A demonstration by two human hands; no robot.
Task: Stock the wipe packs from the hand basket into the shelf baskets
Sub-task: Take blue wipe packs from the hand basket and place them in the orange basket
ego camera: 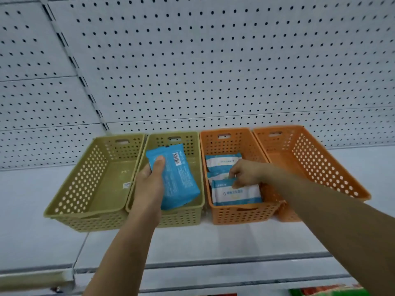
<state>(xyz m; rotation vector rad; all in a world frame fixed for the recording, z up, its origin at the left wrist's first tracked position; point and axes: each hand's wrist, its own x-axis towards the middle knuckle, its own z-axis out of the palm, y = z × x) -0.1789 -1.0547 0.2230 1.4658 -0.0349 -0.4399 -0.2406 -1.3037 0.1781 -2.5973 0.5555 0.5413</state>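
Two bare forearms reach over the front edge of the white shelf [192, 242] to four perforated baskets.
Against the pegboard [213, 60], the baskets stand side by side with walls touching; the outer olive basket [85, 189] and outer orange basket [320, 167] show open floor. Over the inner olive basket [181, 216], the left hand [149, 184] grips a blue wipe pack [175, 178], barcode up, thumb on top. In the inner orange basket [241, 212], the right hand [248, 173] pinches the upper edge of the front white-and-blue wipe pack [237, 194]; more packs lie behind.
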